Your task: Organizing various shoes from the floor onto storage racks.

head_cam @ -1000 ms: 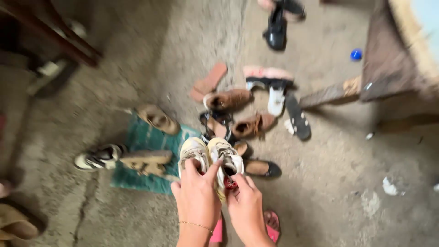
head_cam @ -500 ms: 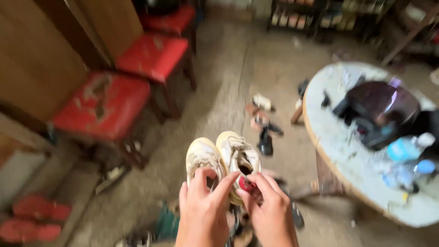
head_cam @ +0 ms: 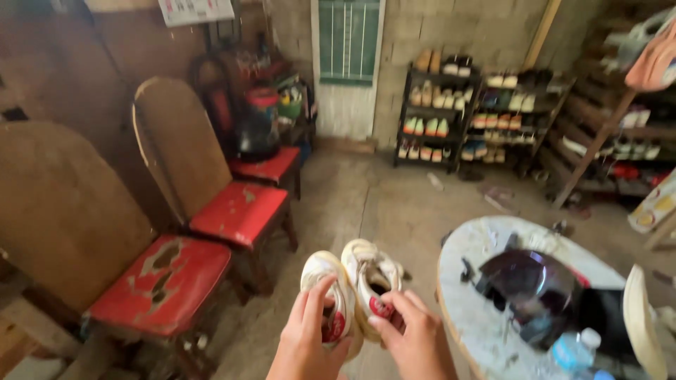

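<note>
Left hand [head_cam: 308, 345] closed on the left white sneaker [head_cam: 326, 295], right hand [head_cam: 415, 338] closed on the right white sneaker [head_cam: 371, 281]; pair carried side by side, toes forward, above the floor [head_cam: 394, 204]. Risk: both holds look like fingertip pinches at the collars, so a shoe could slip. Round counter [head_cam: 468, 309] edge close right, red chairs [head_cam: 239, 211] left; open floor ahead toward shoe racks [head_cam: 436, 112].

left hand [head_cam: 308, 343] grips left white sneaker [head_cam: 326, 295]; right hand [head_cam: 415, 338] grips right white sneaker [head_cam: 371, 278], side by side, red-seated chairs [head_cam: 243, 211] left, round table [head_cam: 468, 309] right.
</note>
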